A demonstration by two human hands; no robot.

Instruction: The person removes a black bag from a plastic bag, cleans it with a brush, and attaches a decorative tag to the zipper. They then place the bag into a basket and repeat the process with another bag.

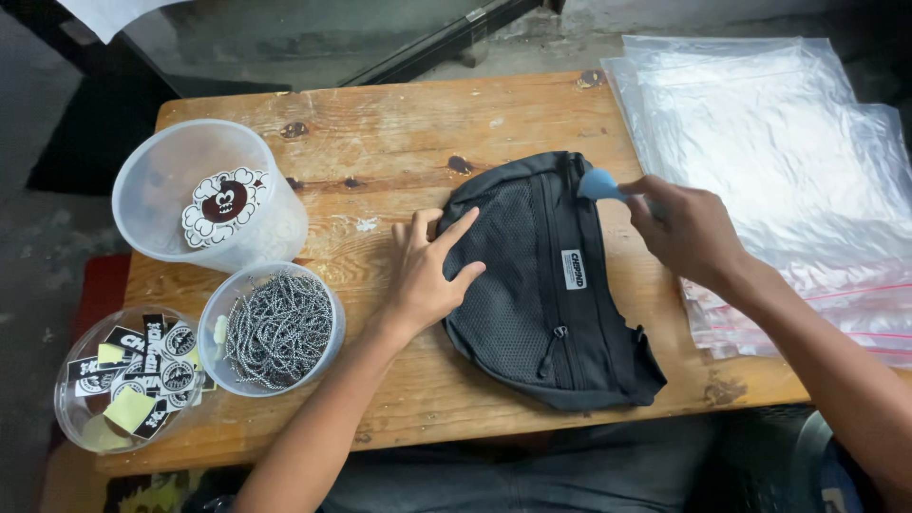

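A black waist bag with a mesh front pocket and a small white label lies flat on the wooden table. My left hand rests palm-down on the bag's left edge, fingers spread. My right hand is at the bag's upper right edge and pinches a small light-blue piece that touches the bag's top near the zipper.
At the left stand three clear tubs: a tall one with cloud-shaped stickers, one with metal ball chains, one with black-and-white stickers. A stack of clear zip bags covers the table's right side.
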